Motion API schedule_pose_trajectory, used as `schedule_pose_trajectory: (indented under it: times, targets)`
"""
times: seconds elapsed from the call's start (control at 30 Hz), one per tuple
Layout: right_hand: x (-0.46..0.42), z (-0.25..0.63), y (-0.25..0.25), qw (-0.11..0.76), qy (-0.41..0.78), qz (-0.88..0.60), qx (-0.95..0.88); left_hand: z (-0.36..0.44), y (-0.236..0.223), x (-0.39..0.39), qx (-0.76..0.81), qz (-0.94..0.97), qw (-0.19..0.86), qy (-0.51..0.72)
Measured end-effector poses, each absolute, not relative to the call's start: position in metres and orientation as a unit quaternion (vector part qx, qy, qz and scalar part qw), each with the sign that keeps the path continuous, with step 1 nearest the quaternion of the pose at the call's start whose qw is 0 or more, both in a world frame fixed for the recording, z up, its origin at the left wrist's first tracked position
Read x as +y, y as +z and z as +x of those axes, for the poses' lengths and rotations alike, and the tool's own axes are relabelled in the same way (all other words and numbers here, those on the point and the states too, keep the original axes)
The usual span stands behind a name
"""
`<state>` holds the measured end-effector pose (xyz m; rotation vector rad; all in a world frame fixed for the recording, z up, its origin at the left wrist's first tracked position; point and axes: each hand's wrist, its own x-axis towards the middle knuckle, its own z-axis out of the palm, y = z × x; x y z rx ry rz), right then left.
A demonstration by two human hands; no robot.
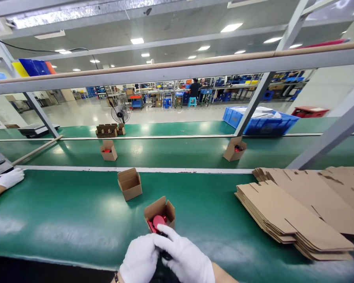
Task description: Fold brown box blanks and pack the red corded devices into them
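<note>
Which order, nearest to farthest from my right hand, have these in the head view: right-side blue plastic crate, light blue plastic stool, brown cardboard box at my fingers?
1. Brown cardboard box: just ahead, slightly left of your right hand.
2. Blue plastic crate: farther ahead, right.
3. Light blue plastic stool: background.

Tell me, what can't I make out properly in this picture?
All in the head view:
Black object: mostly covered by the right hand.
Red item: its near end is hidden by the right hand.
Co-worker's gloved hand: the arm behind it is cut off by the left edge.
Distant person: too small and blurred to see what they are doing.
</note>
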<state>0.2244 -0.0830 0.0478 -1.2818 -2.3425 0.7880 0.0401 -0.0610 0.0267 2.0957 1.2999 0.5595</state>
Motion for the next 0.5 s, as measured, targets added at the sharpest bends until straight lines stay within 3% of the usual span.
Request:
schedule_pose_trajectory:
  times: [0.1, 0.2, 0.27, 0.4, 0.5]
  targets:
    - [-0.085, 0.235, 0.036, 0.276, 0.297, -0.437, -0.803, 0.033, 0.027, -0.064, 0.512, 0.762, 0.347, 0.19]
    - [-0.084, 0.241, 0.035, 0.377, 0.33, -0.485, -0.717, 0.033, 0.014, -0.062, 0.541, 0.647, 0.4, 0.359]
    - [-0.08, 0.243, 0.039, 0.396, 0.361, -0.513, -0.67, 0.043, 0.004, -0.058, 0.53, 0.615, 0.406, 0.42]
    - [-0.063, 0.248, 0.059, 0.362, 0.297, -0.539, -0.7, 0.072, -0.01, -0.046, 0.579, 0.609, 0.383, 0.383]
    - [-0.039, 0.249, 0.075, 0.214, 0.136, -0.573, -0.78, 0.082, -0.017, -0.04, 0.609, 0.612, 0.326, 0.385]
